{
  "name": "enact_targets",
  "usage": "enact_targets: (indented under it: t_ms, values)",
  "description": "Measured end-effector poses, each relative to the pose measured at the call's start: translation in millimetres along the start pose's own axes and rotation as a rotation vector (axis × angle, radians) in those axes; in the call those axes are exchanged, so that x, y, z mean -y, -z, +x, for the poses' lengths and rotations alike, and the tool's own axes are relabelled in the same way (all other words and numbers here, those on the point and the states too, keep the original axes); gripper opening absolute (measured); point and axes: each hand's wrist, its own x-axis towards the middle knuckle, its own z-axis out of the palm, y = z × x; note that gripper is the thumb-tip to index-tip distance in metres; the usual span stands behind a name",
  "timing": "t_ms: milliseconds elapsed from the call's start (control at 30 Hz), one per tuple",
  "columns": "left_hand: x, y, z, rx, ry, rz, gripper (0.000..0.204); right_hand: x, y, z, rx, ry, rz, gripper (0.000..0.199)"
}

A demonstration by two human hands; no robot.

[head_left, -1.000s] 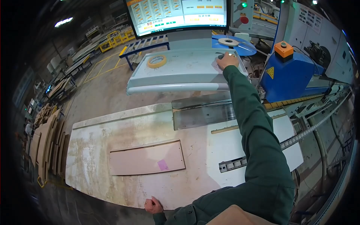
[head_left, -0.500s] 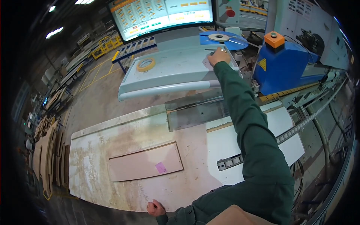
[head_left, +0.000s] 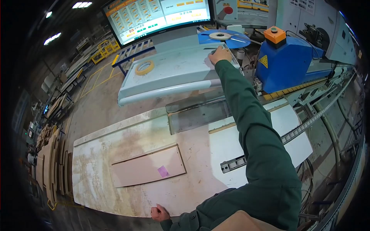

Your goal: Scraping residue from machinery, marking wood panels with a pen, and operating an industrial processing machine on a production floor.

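As my left hand [head_left: 159, 213] sits at the worktable's [head_left: 198, 175] near edge, I find it loosely fisted, contents hidden | panel [head_left: 142, 169]: flat on worktable, beyond | right hand [head_left: 220, 56]: cupped, tray's [head_left: 173, 63] far right; hold indeterminable.

Screen [head_left: 162, 17]: icons at left, orange boxes and dark characters at right, green characters below
Yellow triangle [head_left: 263, 61]: warning sign on the blue machine [head_left: 285, 65]; symbol too small to tell
Printed sheet [head_left: 302, 4]: on the grey cabinet [head_left: 286, 24], too small to read
Pink slip [head_left: 163, 171]: on the board [head_left: 138, 171], any writing unreadable
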Motion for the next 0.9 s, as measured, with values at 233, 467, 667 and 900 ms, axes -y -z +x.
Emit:
enact_targets:
  t_ms: [233, 467, 667, 900]
  values:
    - [4, -1, 1, -0.01, 0.002, 0.052, 0.033, 5, 4, 1, -0.018, -0.041, 0.009, 0.057]
    - [6, -4, -3, 0.004, -0.012, 0.037, 0.033, -2, 4, 3, -0.038, -0.069, -0.014, 0.059]
    - [10, -4, -4, 0.006, 0.002, 0.052, 0.032, -2, 4, 5, -0.042, -0.105, -0.064, 0.059]
    - [4, -4, -1, -0.016, -0.011, 0.032, 0.032, -4, -1, 8, -0.04, -0.086, -0.068, 0.056]
